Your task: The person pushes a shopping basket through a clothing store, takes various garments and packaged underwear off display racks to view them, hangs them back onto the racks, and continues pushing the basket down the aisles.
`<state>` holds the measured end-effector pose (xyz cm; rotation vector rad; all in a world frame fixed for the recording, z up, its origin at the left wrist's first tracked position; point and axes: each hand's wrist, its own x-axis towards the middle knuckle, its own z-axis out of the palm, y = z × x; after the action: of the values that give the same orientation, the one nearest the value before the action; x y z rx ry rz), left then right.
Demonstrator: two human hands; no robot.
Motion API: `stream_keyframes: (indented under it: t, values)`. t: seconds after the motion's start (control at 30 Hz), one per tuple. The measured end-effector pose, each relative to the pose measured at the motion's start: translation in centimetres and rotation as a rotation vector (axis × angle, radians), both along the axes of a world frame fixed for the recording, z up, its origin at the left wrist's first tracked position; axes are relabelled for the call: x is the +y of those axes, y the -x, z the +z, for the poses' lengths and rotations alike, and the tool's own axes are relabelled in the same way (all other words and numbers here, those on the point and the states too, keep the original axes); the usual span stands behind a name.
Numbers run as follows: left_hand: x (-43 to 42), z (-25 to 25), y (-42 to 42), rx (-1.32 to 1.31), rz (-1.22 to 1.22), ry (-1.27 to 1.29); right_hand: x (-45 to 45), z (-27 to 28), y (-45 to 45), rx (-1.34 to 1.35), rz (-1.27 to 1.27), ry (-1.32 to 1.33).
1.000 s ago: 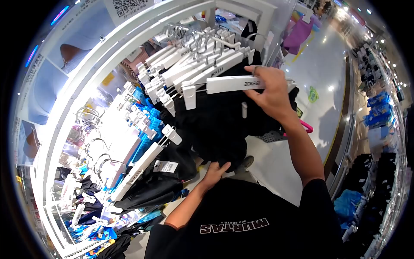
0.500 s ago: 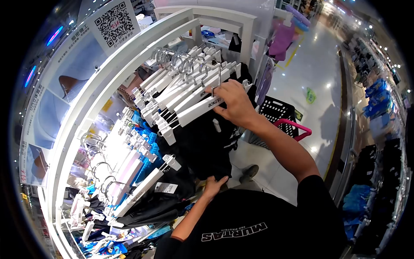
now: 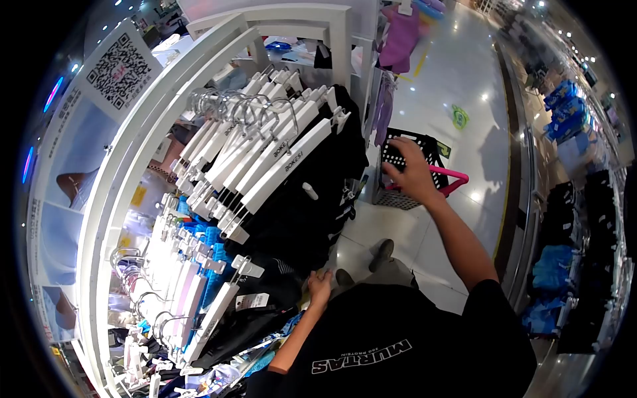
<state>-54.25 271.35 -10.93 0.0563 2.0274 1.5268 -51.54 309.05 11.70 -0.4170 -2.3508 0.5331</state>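
Right hand [image 3: 413, 171] raised and open, holding nothing, a person in a black T-shirt [image 3: 391, 331] stands at a clothing rack [image 3: 340, 46], as seen from the head camera. The right forearm stretches forward from the short sleeve and angles in toward the rack, back of the hand to the camera, fingers bent slightly and pointing ahead, thumb set apart from them. From this angle the hand overlaps a perforated shopping basket [image 3: 397, 199] with a pink handle [image 3: 454, 179]; its height above the basket cannot be told.

Lower down and close to the body, the left hand [image 3: 320, 286] reaches up from a bent arm, its fingers loosely curled near the bottom edge of a black garment [image 3: 282, 222]. Whether it pinches the fabric cannot be made out.

That garment is on the rack, just below the front white hanger [image 3: 286, 164] marked "BOKESI," which slants at the near end of a tightly packed row, well apart from the right hand. A small white tag [image 3: 310, 191] shows against the dark cloth. Nearer the person, another white hanger [image 3: 211, 323] hangs beside dark clothing bearing a white label [image 3: 252, 302].
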Motion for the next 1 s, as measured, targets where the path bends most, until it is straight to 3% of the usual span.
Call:
stream_keyframes:
  t: [0.03,0.13,0.2,0.3,0.4,0.47,0.6,0.7,0.83,0.93,1.0]
  values:
    - [0.0,0.4,-0.2,-0.041,-0.002,-0.058,2.7,-1.9,-1.6,-0.055,-0.038,0.022]
    - [-0.5,-4.2,-0.3,-0.057,-0.081,0.128,10.2,-7.5,-6.7,-0.204,-0.211,0.119]
    - [0.5,-2.1,-0.2,-0.094,-0.236,0.103,14.7,-10.3,-9.9,-0.326,-0.273,0.212]
    - [3.3,0.5,-0.9,-0.113,-0.373,-0.014,18.4,-11.9,-13.7,-0.808,-0.308,0.257]
    - [7.5,1.2,-1.1,-0.138,-0.452,-0.05,19.1,-15.4,-14.6,-0.699,-0.441,0.001]
    - [10.4,0.8,-1.3,-0.131,-0.494,-0.047,20.1,-15.7,-14.3,-0.759,-0.415,0.092]
    - [18.9,4.1,-2.3,0.062,-0.704,0.039,20.4,-15.5,-14.7,-0.693,-0.375,0.097]
    - [26.5,6.7,-2.8,0.462,-0.869,0.162,20.7,-14.6,-14.3,-0.676,-0.351,0.122]
    - [38.7,11.1,-2.6,1.04,-0.87,0.099,21.4,-15.3,-14.0,-0.644,-0.328,0.158]
    - [45.7,10.5,-2.8,1.371,-0.891,0.17,21.6,-15.4,-13.8,-0.587,-0.316,0.181]
    - [49.2,7.5,-3.2,1.347,-0.988,0.329,21.9,-14.8,-13.4,-0.603,-0.306,0.221]
